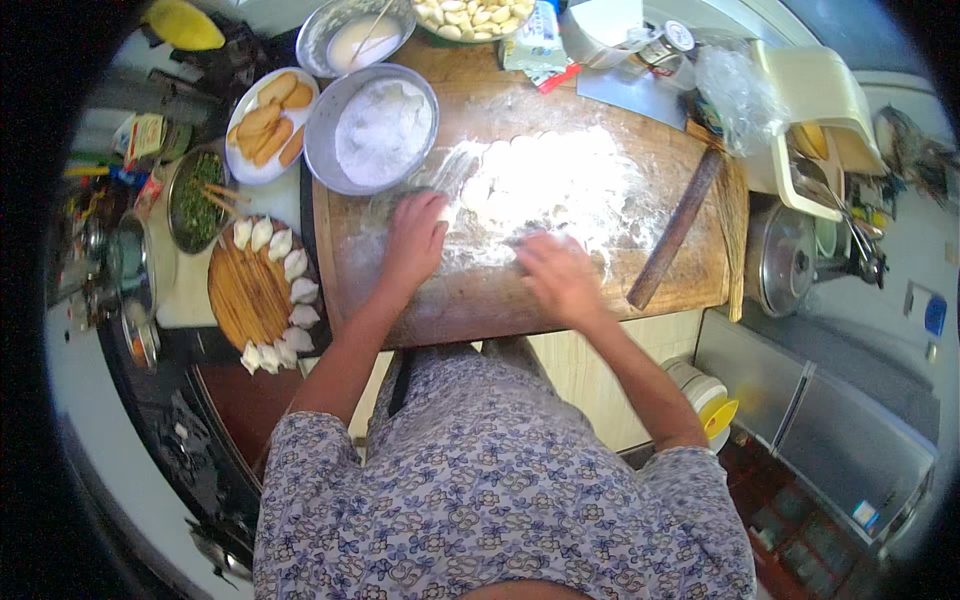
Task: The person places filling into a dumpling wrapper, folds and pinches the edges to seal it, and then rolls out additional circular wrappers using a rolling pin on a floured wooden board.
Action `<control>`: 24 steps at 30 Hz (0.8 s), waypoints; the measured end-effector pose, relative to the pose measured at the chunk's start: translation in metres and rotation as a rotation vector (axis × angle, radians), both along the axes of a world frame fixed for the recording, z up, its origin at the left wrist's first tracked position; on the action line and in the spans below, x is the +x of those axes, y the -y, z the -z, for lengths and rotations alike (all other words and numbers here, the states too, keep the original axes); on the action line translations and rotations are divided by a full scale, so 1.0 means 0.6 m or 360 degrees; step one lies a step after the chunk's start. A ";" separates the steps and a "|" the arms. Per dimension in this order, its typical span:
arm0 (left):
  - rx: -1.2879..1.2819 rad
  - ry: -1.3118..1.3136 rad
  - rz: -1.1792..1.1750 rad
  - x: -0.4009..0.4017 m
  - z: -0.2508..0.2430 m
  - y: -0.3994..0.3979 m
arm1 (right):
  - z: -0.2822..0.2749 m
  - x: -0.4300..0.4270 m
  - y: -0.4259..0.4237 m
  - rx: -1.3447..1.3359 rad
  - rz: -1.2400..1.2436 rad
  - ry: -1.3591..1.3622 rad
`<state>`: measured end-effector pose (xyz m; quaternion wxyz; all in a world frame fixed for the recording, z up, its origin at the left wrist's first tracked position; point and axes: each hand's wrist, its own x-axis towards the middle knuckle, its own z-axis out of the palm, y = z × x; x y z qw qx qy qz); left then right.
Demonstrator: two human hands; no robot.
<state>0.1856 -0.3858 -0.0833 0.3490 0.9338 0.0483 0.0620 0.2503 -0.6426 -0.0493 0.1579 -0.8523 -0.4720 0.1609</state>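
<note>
My left hand point(416, 236) rests low over the left part of a floured wooden board point(480, 311), below a metal bowl of flour point(382, 131). Something pale shows by its fingertips, but I cannot tell if it is held. Motion blurs my right hand point(559, 277), which is palm down at the near edge of the flour. What lies under its fingers is hidden. Beyond both hands, round dough pieces point(517, 176) lie in a patch of flour, washed out by glare. A dark wooden rolling pin point(675, 229) lies slantwise to the right.
Folded dumplings point(295, 264) line the edge of a round wooden board point(251, 289) at left. Nearby are a bowl of chopped greens point(196, 202) with chopsticks and a plate of browned pieces point(234, 166). A straw brush point(733, 225) and a lidded pot point(784, 259) stand right.
</note>
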 end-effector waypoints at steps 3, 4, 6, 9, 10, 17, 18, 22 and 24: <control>-0.0012 -0.0129 -0.0542 -0.043 -0.016 0.018 | -0.028 0.104 0.128 0.0227 0.0077 0.0264; -0.0082 -0.0197 -0.0644 -0.051 -0.017 0.017 | -0.052 0.124 0.164 -0.0050 0.0132 0.0376; -0.0083 -0.0321 -0.0748 -0.049 -0.023 0.024 | -0.033 0.172 0.268 -0.0215 0.0135 0.0325; 0.0034 -0.0370 -0.0858 -0.051 -0.026 0.034 | -0.061 0.200 0.298 -0.0475 -0.0105 0.0404; -0.0240 -0.0477 -0.0917 -0.053 -0.022 0.037 | -0.055 0.202 0.297 -0.0414 -0.0127 0.0435; -0.1306 -0.0356 -0.0798 0.005 -0.032 0.165 | -0.038 0.193 0.210 0.0004 -0.0355 0.0098; -0.1121 -0.0353 -0.0655 0.019 -0.023 0.183 | -0.028 0.170 0.185 0.0162 -0.0337 0.0054; -0.0490 -0.0325 -0.0532 0.040 -0.022 0.213 | 0.010 0.092 0.118 0.0240 -0.0319 -0.0087; -0.0486 -0.0426 -0.0459 0.031 -0.019 0.199 | 0.009 0.067 0.104 0.0221 -0.0327 -0.0166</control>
